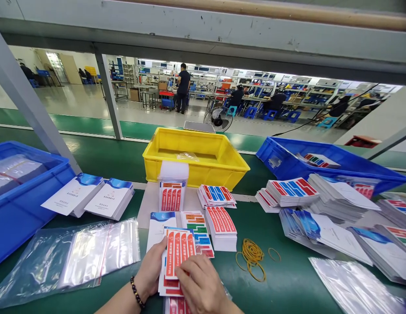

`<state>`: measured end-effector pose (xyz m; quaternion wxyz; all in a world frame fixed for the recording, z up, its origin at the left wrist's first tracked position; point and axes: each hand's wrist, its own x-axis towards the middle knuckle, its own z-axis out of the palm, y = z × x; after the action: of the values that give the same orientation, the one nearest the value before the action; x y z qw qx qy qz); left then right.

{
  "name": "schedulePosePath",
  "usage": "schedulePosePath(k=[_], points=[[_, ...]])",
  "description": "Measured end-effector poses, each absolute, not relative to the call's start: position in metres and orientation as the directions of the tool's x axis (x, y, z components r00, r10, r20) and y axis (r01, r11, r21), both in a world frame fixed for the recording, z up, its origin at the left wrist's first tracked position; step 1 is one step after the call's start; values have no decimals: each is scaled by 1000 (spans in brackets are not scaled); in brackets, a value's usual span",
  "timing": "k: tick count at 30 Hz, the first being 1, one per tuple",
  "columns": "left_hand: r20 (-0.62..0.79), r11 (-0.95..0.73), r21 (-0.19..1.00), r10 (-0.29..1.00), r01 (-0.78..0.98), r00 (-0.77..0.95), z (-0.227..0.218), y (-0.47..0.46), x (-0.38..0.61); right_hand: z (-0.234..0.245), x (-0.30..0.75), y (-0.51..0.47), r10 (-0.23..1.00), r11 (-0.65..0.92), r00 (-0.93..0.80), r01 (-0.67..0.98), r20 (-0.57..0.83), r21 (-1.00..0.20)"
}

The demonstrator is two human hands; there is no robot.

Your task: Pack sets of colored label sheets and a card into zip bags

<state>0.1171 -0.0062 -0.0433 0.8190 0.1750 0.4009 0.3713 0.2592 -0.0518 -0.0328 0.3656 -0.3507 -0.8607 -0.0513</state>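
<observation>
Green table (275,285), with a yellow plastic bin (219,175) at the back and a loose pile of tan rubber bands (252,253) to the right. Left hand (153,267) grip closed on a thin stack of printed paper sheets, red-and-white label sheet (177,250) on top, held low over the table's front-middle. Right hand (203,279) fingers touch that sheet's lower right edge; can't tell if its grip is pinching. Thick stack of red-and-white label sheets (224,240) stands just beyond.

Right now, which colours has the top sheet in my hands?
The top sheet is white with red strips, clearest in head view.
</observation>
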Motion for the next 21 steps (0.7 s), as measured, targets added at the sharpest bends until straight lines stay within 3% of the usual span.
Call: schedulePosePath(k=[5, 7, 10, 12, 14, 15, 18, 21], points=[[-486, 643, 604, 766, -472, 421, -41, -8, 117, -45, 255, -50, 497, 804, -557, 584, 666, -112], [-434, 624, 625, 777, -469, 456, -41, -8, 116, -42, 257, -51, 525, 808, -554, 563, 646, -173], [-397, 621, 642, 771, -449, 498, -42, -9, 115, -38, 267, -50, 672, 714, -392, 571, 629, -406], [-419, 647, 646, 744, -405, 520, -42, -10, 114, -39, 276, -45, 828, 508, -99, 552, 553, -662], [-441, 663, 666, 719, -341, 536, -39, -12, 114, -44, 283, -38, 938, 261, 131, 341, 321, -903], [-443, 662, 684, 710, -306, 547, -38, -13, 114, -47, 286, -35, 975, 147, 136, 184, 173, -972], [-401, 587, 794, 702, -159, 588, -34, -13, 113, -51, 293, -26, 993, -103, -82, -162, -91, -981], [-307, 346, 937, 763, 42, 568, -33, -10, 109, -47, 302, -19, 991, -116, 29, -302, -131, -946]])
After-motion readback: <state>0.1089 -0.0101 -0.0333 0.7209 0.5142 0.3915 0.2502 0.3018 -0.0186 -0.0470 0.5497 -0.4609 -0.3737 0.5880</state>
